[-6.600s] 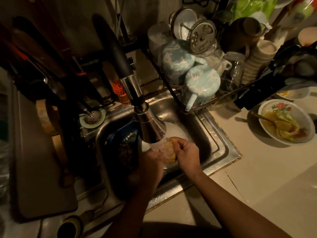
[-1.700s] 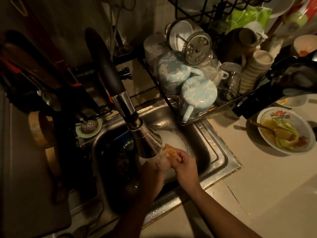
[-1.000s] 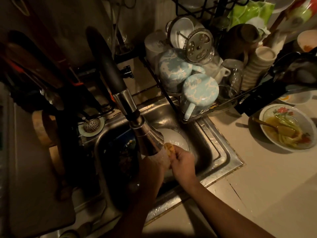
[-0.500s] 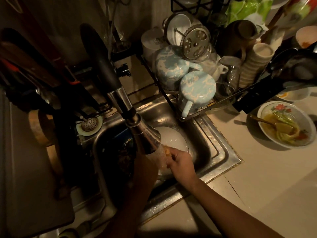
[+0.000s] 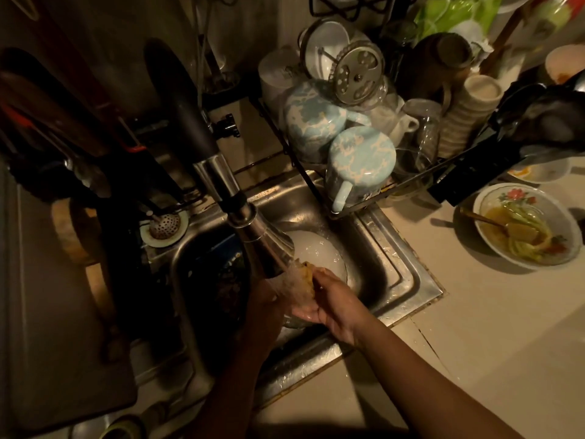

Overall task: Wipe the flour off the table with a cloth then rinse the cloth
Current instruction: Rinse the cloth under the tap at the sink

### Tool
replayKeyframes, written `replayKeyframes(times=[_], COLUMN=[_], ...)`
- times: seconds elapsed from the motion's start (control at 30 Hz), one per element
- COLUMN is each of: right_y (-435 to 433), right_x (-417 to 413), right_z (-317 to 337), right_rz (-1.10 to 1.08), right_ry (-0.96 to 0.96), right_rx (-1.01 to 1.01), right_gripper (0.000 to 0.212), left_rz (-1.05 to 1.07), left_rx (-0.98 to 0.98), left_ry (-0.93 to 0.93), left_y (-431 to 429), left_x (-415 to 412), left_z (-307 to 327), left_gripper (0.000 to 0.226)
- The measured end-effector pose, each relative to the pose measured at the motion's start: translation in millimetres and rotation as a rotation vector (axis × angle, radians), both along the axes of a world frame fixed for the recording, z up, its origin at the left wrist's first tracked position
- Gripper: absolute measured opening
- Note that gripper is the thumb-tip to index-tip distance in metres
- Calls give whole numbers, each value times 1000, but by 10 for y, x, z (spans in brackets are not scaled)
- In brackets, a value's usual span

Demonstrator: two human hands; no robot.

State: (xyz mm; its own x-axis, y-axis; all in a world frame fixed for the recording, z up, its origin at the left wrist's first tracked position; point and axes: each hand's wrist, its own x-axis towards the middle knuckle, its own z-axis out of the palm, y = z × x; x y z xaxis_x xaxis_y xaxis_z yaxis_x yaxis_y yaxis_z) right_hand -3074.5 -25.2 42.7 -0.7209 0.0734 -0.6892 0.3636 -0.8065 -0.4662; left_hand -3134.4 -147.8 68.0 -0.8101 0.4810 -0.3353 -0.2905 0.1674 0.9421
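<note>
A small yellow-orange cloth [image 5: 305,277] is bunched under the water that runs from the tap's spray head [image 5: 264,245], over the steel sink [image 5: 402,277]. My right hand [image 5: 329,301] grips the cloth from the right. My left hand [image 5: 264,301] is in shadow below the spray head, pressed against the cloth's left side; its fingers are mostly hidden. A white plate [image 5: 319,251] lies in the sink basin behind the cloth. The pale table top [image 5: 493,327] stretches to the right of the sink.
A wire dish rack [image 5: 389,185] with blue-and-white mugs [image 5: 361,160], cups and glasses overhangs the sink's back right. A floral bowl of leftovers with a spoon [image 5: 527,229] stands on the table. A sink strainer [image 5: 164,226] and dark utensils are at left, a dark board [image 5: 63,327] at lower left.
Both hands have stayed under the running tap, working the cloth. More of the cloth shows above my right hand now than half a second ago.
</note>
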Motion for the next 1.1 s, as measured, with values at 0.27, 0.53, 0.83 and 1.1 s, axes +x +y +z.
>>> replayKeyframes(times=[0.27, 0.53, 0.83, 1.1], right_y=[9, 103, -155, 9], right_x=[-31, 80, 3, -9], right_z=[-70, -229, -238, -169], right_rz=[-154, 332, 57, 356], right_ry=[211, 182, 253, 340], right_rx=[5, 1039, 903, 1429], right_gripper=[49, 38, 42, 22], left_rz=[84, 173, 98, 27], left_rx=[-1, -273, -498, -635], left_ry=[-19, 129, 260, 321], left_y=[-113, -113, 41, 29], left_x=[-1, -122, -64, -130], left_z=[-185, -185, 85, -305], left_gripper=[43, 17, 2, 10])
